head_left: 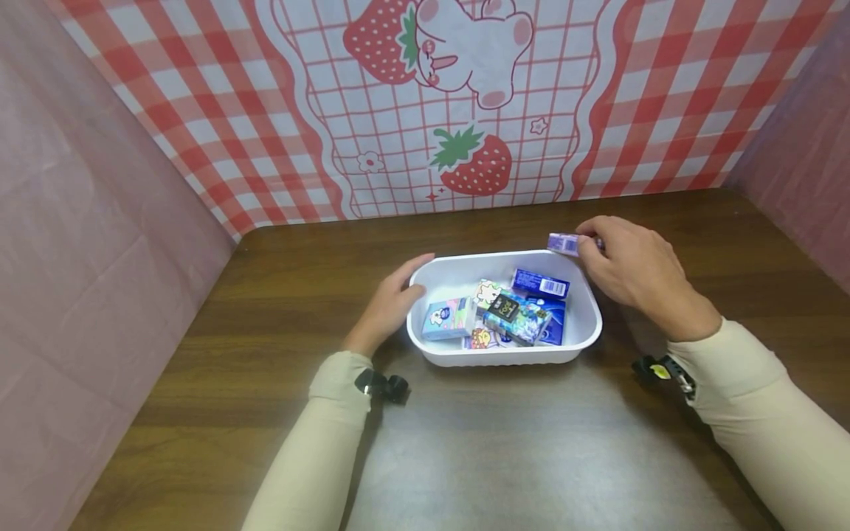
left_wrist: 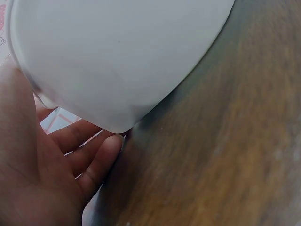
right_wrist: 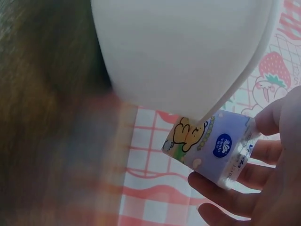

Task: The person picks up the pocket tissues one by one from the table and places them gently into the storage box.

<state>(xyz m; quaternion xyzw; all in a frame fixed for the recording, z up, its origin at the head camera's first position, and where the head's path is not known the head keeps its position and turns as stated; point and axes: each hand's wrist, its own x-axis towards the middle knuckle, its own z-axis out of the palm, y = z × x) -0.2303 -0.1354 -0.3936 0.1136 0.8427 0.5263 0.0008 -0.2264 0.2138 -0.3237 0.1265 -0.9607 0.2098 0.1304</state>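
Observation:
A white plastic basin (head_left: 505, 357) stands on the table with several small packs of tissues in it. My left hand (head_left: 385, 308) grips the basin's left end, thumb over the rim and fingers along the outside wall, as the left wrist view (left_wrist: 56, 160) shows. Just beyond the back right corner of the basin, my right hand (head_left: 631, 262) pinches a purple tissue pack (head_left: 563, 243) between thumb and fingers. In the right wrist view this pack (right_wrist: 225, 143) shows a cartoon bear and a blue oval logo. Part of it is hidden by the basin's rim there.
Inside the basin lie a pastel tissue pack (head_left: 446, 318) at the left, a dark blue patterned pack (head_left: 524, 324) on top of others, and a blue pack (head_left: 541, 283) at the back. Behind the wooden table (head_left: 279, 295) hangs a red checked strawberry cloth (head_left: 451, 133).

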